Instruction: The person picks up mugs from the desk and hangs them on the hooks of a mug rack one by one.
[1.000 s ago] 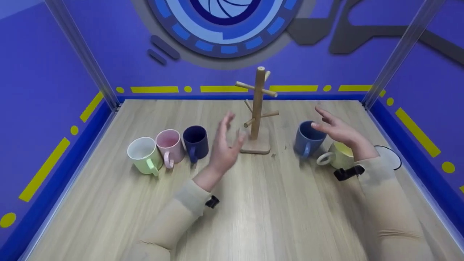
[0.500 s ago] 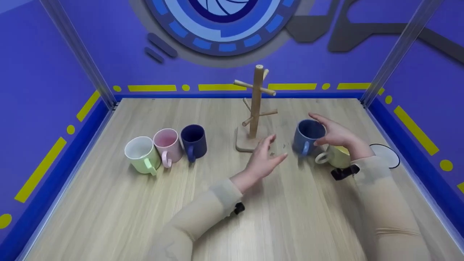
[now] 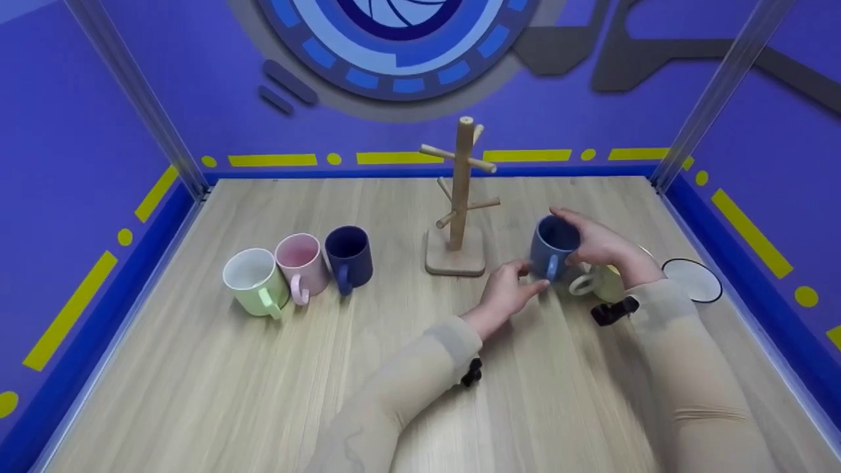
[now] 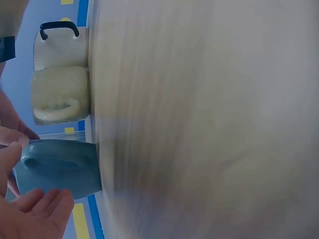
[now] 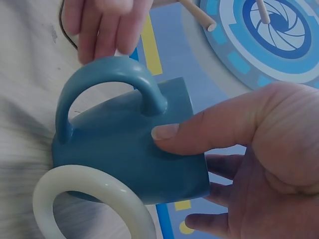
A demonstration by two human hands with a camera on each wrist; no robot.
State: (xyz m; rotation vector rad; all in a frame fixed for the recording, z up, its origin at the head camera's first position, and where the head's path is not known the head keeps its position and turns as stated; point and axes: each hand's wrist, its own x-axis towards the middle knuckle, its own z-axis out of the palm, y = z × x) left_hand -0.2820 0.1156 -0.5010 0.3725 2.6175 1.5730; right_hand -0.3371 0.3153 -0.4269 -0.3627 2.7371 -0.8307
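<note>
A blue mug point(image 3: 550, 253) stands upright right of the wooden mug tree point(image 3: 462, 190). My right hand point(image 3: 598, 246) grips it near the rim; in the right wrist view the thumb point(image 5: 167, 133) presses the side and the fingers reach behind. My left hand point(image 3: 507, 289) comes in from the left, thumb and fingers spread apart, fingertips right at the mug's lower side and handle point(image 5: 112, 74). Close behind my right hand is a pale yellow mug point(image 3: 608, 282), partly hidden, its ring handle toward the blue mug.
On the left stand a light green mug point(image 3: 256, 282), a pink mug point(image 3: 302, 266) and a navy mug point(image 3: 349, 256) in a row. A white mug with a dark rim point(image 3: 692, 280) is at the far right. Blue patterned walls point(image 3: 368, 131) enclose the table.
My left hand has swept right from beside the navy mug, past the mug tree's base, to the blue mug. My right hand has lowered from above the blue mug and taken hold of it.
</note>
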